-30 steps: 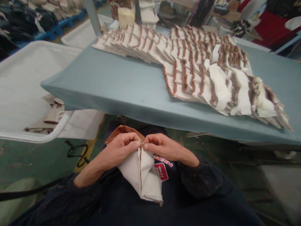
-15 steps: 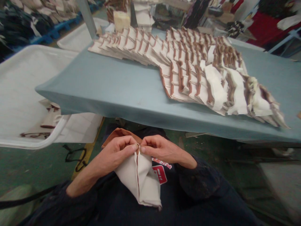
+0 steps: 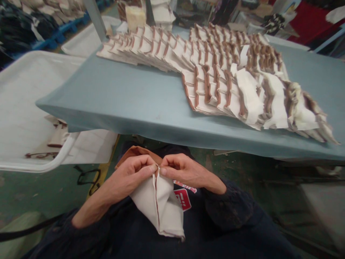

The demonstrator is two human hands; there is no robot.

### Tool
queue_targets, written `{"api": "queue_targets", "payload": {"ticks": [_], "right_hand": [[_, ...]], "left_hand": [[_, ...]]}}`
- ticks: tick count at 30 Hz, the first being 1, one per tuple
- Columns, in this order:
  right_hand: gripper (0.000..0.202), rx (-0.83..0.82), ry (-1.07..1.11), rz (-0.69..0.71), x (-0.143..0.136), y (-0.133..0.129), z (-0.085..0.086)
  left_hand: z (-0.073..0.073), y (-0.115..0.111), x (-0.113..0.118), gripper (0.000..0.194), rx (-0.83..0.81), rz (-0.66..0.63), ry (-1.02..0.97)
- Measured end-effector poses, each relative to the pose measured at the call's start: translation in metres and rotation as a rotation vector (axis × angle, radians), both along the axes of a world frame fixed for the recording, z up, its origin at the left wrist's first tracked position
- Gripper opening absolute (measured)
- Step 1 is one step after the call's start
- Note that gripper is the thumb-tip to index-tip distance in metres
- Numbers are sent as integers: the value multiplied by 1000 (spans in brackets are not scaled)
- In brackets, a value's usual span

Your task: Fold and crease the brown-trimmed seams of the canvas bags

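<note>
Over my lap hangs a cream fabric piece (image 3: 167, 208) with a brown-edged seam down its middle and a rust-brown part behind my fingers. My left hand (image 3: 134, 176) pinches the top of the seam between thumb and forefinger. Close beside it, my right hand (image 3: 183, 171) pinches the seam's other edge, thumb tips nearly touching. The exact spot between the fingertips is too small to make out. Rows of similar cream and brown fabric pieces (image 3: 205, 86) lie overlapped on the blue-covered table (image 3: 121, 93) in front of me.
To the left stands a white plastic tub (image 3: 24, 82) with a few cream and brown pieces at its bottom. A metal post (image 3: 95, 19) rises at the table's far left corner. Blue pallets (image 3: 59, 34) with piled goods are behind. A dark strap-like object (image 3: 87, 178) lies on the floor.
The view has shifted slightly, so the table's contents sit a little differently in frame. Both hands keep their pinch on the fabric piece, with hardly any movement.
</note>
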State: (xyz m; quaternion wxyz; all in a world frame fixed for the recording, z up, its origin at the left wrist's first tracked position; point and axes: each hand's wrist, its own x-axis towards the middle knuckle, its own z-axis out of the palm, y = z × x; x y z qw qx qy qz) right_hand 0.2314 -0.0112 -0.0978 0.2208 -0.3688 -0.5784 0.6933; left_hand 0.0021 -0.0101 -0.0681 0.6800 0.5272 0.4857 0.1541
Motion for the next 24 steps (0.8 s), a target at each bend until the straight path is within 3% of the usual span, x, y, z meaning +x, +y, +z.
{"api": "queue_targets", "payload": {"ticks": [8, 24], "right_hand": [[38, 6, 36, -17, 3, 2, 4], [51, -54, 26, -12, 4, 4, -6]], "left_hand": [[2, 6, 4, 49, -36, 0, -3], [-2, 9, 5, 47, -34, -24, 15]]}}
